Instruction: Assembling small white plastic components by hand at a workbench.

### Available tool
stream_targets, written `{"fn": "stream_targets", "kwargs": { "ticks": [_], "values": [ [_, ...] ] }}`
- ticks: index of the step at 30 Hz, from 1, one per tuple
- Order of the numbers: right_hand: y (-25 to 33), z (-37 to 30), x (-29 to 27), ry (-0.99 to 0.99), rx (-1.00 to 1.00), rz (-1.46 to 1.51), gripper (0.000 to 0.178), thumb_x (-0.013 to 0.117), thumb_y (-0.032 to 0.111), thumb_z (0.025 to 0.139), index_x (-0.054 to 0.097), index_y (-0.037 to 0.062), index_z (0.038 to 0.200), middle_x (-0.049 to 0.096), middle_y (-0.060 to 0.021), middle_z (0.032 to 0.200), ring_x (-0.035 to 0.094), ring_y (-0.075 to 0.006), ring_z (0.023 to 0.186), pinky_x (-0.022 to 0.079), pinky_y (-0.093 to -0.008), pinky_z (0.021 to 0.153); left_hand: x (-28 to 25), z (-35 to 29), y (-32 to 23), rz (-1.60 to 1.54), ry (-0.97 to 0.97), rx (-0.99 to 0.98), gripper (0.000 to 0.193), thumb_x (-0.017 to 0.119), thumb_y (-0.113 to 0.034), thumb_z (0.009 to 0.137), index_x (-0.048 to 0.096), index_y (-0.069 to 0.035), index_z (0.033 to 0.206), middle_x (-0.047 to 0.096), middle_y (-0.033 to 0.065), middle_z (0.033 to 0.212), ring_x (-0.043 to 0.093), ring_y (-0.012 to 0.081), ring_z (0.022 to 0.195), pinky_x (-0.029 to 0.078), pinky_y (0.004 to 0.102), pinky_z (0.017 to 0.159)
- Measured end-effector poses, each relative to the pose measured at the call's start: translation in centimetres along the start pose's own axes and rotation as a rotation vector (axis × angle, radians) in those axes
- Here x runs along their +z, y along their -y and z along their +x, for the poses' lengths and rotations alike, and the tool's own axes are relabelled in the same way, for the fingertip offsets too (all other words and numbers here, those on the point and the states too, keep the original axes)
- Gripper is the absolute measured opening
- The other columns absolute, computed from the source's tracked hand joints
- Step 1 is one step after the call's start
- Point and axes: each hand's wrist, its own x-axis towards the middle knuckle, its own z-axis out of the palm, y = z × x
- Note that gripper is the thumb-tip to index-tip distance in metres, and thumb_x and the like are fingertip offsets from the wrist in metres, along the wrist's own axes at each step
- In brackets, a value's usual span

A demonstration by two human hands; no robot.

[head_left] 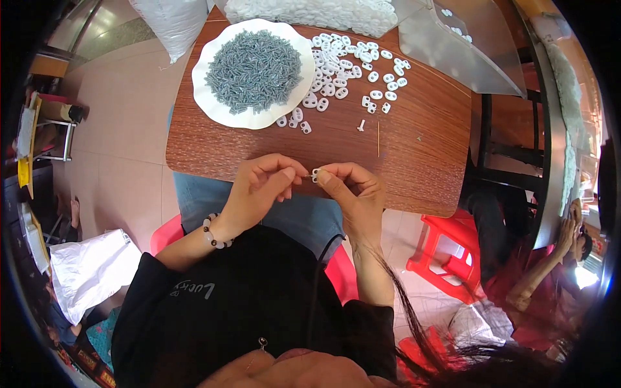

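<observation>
Close to the table's near edge, my two hands meet over my lap. My right hand (359,194) pinches a small white plastic piece with two holes (315,175) between thumb and forefinger. My left hand (265,187) is closed in a pinch on a thin, dark, spring-like piece (307,176) that reaches toward the white one; whether the two touch is too small to tell. Beyond my left hand, a white scalloped plate (202,84) carries a heap of small grey-blue springs (255,71). Many like white two-hole pieces (330,71) lie scattered right of the plate.
On the brown wooden table (427,161) lie a thin gold-coloured stick (378,139) and a small white peg (361,125). A bulging bag of white pieces (317,14) and a clear plastic bin (459,45) stand at the back. A red stool (446,258) and another person (537,278) are at right.
</observation>
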Motion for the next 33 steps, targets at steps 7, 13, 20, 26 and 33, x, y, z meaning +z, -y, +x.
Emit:
{"fn": "stream_targets", "kwargs": {
  "ticks": [7, 13, 20, 26, 33],
  "values": [
    [0.45, -0.1, 0.47, 0.009, 0.032, 0.038, 0.011, 0.07, 0.005, 0.081, 0.068, -0.0019, 0.09, 0.067, -0.0049, 0.081, 0.06, -0.0077, 0.072, 0.048, -0.0207, 0.068, -0.03, -0.06, -0.18, -0.24, 0.015, -0.111, 0.024, 0.058, -0.019, 0.091, 0.067, 0.002, 0.095, 0.063, 0.0039, 0.08, 0.055, 0.007, 0.067, 0.042, 0.02, 0.06],
    [0.62, -0.19, 0.74, 0.033, 0.024, 0.067, 0.012, 0.069, 0.005, 0.082, 0.068, -0.0024, 0.091, 0.067, -0.0053, 0.081, 0.06, -0.0078, 0.072, 0.049, -0.0206, 0.068, 0.09, -0.03, 0.08, -0.257, -0.008, -0.108, 0.016, 0.062, -0.014, 0.089, 0.068, 0.0, 0.09, 0.063, 0.0033, 0.076, 0.056, 0.0067, 0.065, 0.042, 0.0198, 0.058],
    [0.8, -0.26, 0.91, 0.021, 0.017, 0.075, 0.012, 0.07, 0.005, 0.082, 0.068, -0.0029, 0.09, 0.067, -0.0055, 0.081, 0.06, -0.0076, 0.072, 0.049, -0.0206, 0.068, 0.23, 0.02, 0.12, -0.228, -0.024, -0.082, 0.015, 0.063, -0.013, 0.09, 0.068, 0.0, 0.089, 0.064, 0.0031, 0.072, 0.056, 0.0062, 0.063, 0.042, 0.0195, 0.055],
    [0.69, -0.23, 0.9, 0.02, 0.002, 0.045, 0.011, 0.07, 0.005, 0.082, 0.068, -0.0029, 0.089, 0.067, -0.005, 0.081, 0.06, -0.007, 0.072, 0.049, -0.0207, 0.068, 0.37, 0.11, 0.07, -0.187, -0.048, -0.094, 0.018, 0.063, -0.017, 0.09, 0.068, 0.0, 0.09, 0.064, 0.0036, 0.071, 0.055, 0.0062, 0.06, 0.042, 0.0195, 0.053],
    [0.29, -0.17, 0.79, -0.014, -0.022, -0.031, 0.011, 0.07, 0.006, 0.082, 0.068, -0.0021, 0.09, 0.067, -0.0038, 0.08, 0.059, -0.0062, 0.071, 0.048, -0.0195, 0.067, 0.4, 0.01, -0.33, -0.172, -0.047, -0.089, 0.02, 0.061, -0.019, 0.091, 0.068, 0.0, 0.091, 0.065, 0.0048, 0.073, 0.055, 0.007, 0.059, 0.042, 0.0193, 0.052]
  ]
}}
